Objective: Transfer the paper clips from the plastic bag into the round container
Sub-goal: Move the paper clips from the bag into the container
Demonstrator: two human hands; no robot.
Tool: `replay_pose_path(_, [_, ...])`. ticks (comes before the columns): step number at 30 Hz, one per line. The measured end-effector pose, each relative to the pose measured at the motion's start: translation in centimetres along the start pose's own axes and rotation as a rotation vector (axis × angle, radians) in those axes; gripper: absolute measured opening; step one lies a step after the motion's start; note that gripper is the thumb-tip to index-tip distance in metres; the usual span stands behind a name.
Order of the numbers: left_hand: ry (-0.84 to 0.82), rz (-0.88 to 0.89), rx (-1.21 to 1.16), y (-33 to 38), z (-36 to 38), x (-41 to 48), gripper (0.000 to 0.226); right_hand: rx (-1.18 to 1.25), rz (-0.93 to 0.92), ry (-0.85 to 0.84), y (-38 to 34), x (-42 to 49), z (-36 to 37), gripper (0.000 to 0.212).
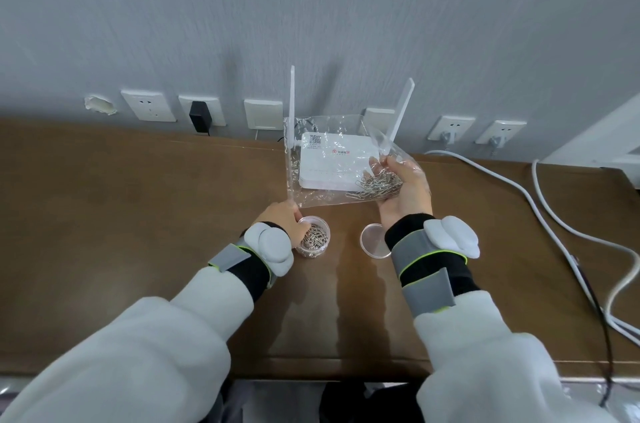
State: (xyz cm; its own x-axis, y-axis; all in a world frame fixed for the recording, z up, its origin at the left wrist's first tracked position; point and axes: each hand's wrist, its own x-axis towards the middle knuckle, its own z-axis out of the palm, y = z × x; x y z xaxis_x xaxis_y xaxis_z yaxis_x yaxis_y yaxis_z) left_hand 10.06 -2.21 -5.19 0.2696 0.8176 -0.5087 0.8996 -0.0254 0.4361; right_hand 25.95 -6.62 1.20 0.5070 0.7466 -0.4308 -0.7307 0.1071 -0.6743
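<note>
Head view: the plastic bag (pixel 313 194) is held above the tabletop (pixel 138 215), spread like a sheet with its long axis running from 9 to 3 o'clock. Its lower left corner points down at 7 o'clock toward the round container (pixel 317 251). Which edge is the bag's mouth cannot be told.

The left hand (pixel 282 220) pinches that corner with curled fingers, just beside the container's rim. The right hand (pixel 403 190), at 3 o'clock, cups the bag's right end. Its fingers and thumb curl round the plastic, with a bunch of paper clips (pixel 379 185) lying inside the bag against the palm.

More clips sit in the open container, which stands upright. Its clear lid (pixel 374 242) lies flat at 3 o'clock of it, apart. A white router (pixel 292 93) stands behind the bag at 12 o'clock.
</note>
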Motion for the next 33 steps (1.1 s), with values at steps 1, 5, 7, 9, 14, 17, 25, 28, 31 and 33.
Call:
replay_pose_path(1, [-0.025,-0.003,-0.013,0.0,-0.4,0.0,0.023,-0.002,0.0,-0.001,0.0,0.0,0.0,0.025])
replay_pose_path(5, [-0.202,-0.069,-0.099,0.2,-1.4,0.0,0.022,-0.008,0.0,0.014,0.0,0.1,-0.1,0.023])
replay_pose_path(7, [-0.207,-0.089,-0.121,0.3,-1.3,-0.1,0.025,-0.006,0.004,0.016,0.0,0.1,0.0,0.022])
replay_pose_path(9, [-0.157,-0.082,-0.091,0.3,-1.0,-0.1,0.029,-0.011,0.002,0.015,0.0,0.1,0.0,0.018])
replay_pose_path(14, [-0.118,-0.111,-0.142,0.2,-0.6,0.1,0.025,-0.017,-0.002,0.031,0.0,0.0,-0.1,0.026])
replay_pose_path(17, [-0.141,-0.141,-0.191,0.3,-0.7,0.1,0.026,-0.007,-0.005,0.034,0.0,-0.1,-0.1,0.024])
replay_pose_path(25, [-0.074,-0.117,-0.091,0.4,-0.3,-0.4,0.033,-0.007,0.01,0.035,-0.1,-0.3,0.0,0.025])
replay_pose_path(28, [-0.075,-0.131,-0.148,0.3,-0.5,0.1,0.027,-0.002,0.007,0.038,-0.2,-0.2,0.0,0.025])
replay_pose_path(31, [-0.132,-0.168,-0.254,0.5,-0.8,0.1,0.013,-0.001,0.004,0.041,-0.1,0.0,-0.1,0.024])
replay_pose_path(33, [-0.215,-0.23,-0.332,0.8,-1.4,0.0,0.003,-0.009,-0.004,0.041,-0.1,0.0,-0.2,0.019])
